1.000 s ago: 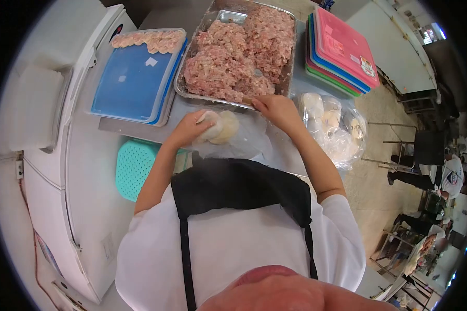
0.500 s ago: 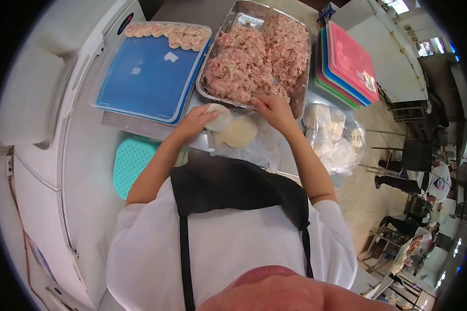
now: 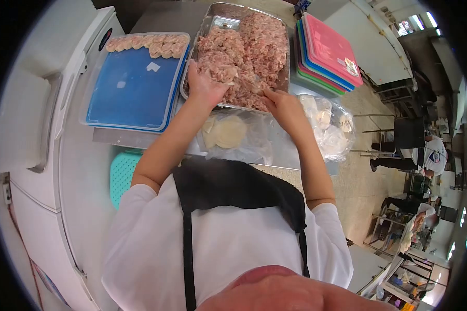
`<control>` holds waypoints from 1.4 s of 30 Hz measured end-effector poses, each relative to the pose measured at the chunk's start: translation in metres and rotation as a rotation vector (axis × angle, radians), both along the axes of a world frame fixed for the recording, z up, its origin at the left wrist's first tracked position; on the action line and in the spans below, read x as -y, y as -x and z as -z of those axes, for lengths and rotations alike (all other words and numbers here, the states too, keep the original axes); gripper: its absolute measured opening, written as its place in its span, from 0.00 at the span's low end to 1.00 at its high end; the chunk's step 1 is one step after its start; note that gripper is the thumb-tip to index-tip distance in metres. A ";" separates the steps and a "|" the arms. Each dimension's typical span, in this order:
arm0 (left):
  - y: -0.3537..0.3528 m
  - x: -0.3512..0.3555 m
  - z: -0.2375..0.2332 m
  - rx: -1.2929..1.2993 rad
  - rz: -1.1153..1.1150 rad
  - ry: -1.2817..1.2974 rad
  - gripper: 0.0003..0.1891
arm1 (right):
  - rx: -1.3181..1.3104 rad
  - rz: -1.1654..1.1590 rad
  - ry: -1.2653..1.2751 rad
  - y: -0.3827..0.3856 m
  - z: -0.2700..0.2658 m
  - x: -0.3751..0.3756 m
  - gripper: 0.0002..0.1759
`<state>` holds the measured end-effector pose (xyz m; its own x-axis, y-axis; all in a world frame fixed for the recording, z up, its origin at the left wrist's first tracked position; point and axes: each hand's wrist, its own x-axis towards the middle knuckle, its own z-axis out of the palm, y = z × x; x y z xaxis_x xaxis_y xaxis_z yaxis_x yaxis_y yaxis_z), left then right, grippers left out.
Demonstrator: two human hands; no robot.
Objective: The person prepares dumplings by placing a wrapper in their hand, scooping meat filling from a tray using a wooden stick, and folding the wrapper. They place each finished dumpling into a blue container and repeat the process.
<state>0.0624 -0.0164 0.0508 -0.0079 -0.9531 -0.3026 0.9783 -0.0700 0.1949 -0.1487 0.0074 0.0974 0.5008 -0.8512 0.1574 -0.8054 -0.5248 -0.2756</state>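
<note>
My left hand [image 3: 206,89] is over the near left part of a metal tray [image 3: 191,78], fingers curled around a round dough wrapper [image 3: 234,79], mostly hidden by the hand and the meat. Ground meat mixture [image 3: 267,44] fills much of the tray. At the tray's near edge, my right hand [image 3: 283,108] is closed, its fingertips towards the meat; what it grips is too hidden to name. Below the tray, a stack of pale round wrappers [image 3: 229,131] lies on clear plastic [image 3: 257,142].
To the left is a blue lidded container [image 3: 135,93] with a row of filled dumplings [image 3: 168,45] on top. Stacked coloured lids [image 3: 329,44] and a plastic bag of wrappers [image 3: 327,124] are at right. A turquoise basket [image 3: 123,173] sits lower left. People work far right.
My left hand has carried a wrapper from beside the stack up over the meat. My right hand has shifted slightly to the right in view and stays at the tray's near edge.
</note>
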 end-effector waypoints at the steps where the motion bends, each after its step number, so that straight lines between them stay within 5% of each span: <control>1: 0.000 0.003 0.004 -0.009 -0.022 -0.023 0.39 | -0.137 0.032 -0.029 0.003 -0.012 -0.006 0.14; 4: 0.003 0.003 -0.005 0.051 -0.025 -0.057 0.39 | 0.047 -0.008 0.142 0.004 -0.007 -0.012 0.13; 8: 0.008 0.000 -0.023 0.113 -0.089 -0.055 0.38 | -0.024 -0.077 0.084 0.017 -0.004 0.000 0.13; 10: 0.010 0.000 -0.024 0.172 -0.121 -0.069 0.38 | -0.133 -0.040 0.100 0.016 -0.046 -0.011 0.13; 13: 0.021 0.007 -0.014 0.258 -0.117 -0.007 0.35 | 0.048 -0.168 0.147 0.012 -0.025 -0.010 0.14; 17: 0.017 0.007 -0.008 -0.021 -0.122 0.026 0.26 | 0.213 -0.244 0.101 0.032 -0.007 0.020 0.15; 20: 0.023 -0.011 -0.023 0.306 -0.018 0.292 0.25 | 0.531 -0.212 -0.205 0.051 -0.011 0.033 0.16; 22: 0.023 -0.017 -0.022 0.859 -0.031 0.389 0.29 | 0.531 -0.073 -0.567 0.062 -0.016 0.032 0.17; 25: 0.017 -0.021 -0.029 1.549 -0.090 0.546 0.38 | 0.527 -0.160 -0.833 0.075 -0.033 0.034 0.18; 26: 0.016 -0.022 -0.036 1.759 -0.116 0.603 0.42 | 0.504 -0.189 -0.828 0.078 -0.038 0.034 0.18; 29: 0.017 -0.030 -0.055 1.824 0.163 0.669 0.42 | 0.459 -0.248 -0.818 0.085 -0.044 0.031 0.18; 32: 0.007 -0.028 -0.017 1.972 0.174 0.299 0.35 | 0.446 -0.290 -0.812 0.078 -0.030 0.031 0.19; 34: -0.010 -0.010 0.007 1.897 0.208 0.660 0.34 | 0.433 -0.354 -0.775 0.075 -0.005 0.041 0.18; 37: -0.006 -0.021 0.004 2.047 0.150 0.706 0.31 | 0.422 -0.444 -0.693 0.075 0.033 0.066 0.17; 41: -0.004 -0.007 -0.001 1.964 0.406 0.340 0.28 | 0.293 -0.469 -0.055 0.076 0.054 0.103 0.16; 42: 0.000 -0.008 -0.001 1.860 0.301 0.269 0.27 | 0.288 -0.420 -0.004 0.072 0.047 0.096 0.16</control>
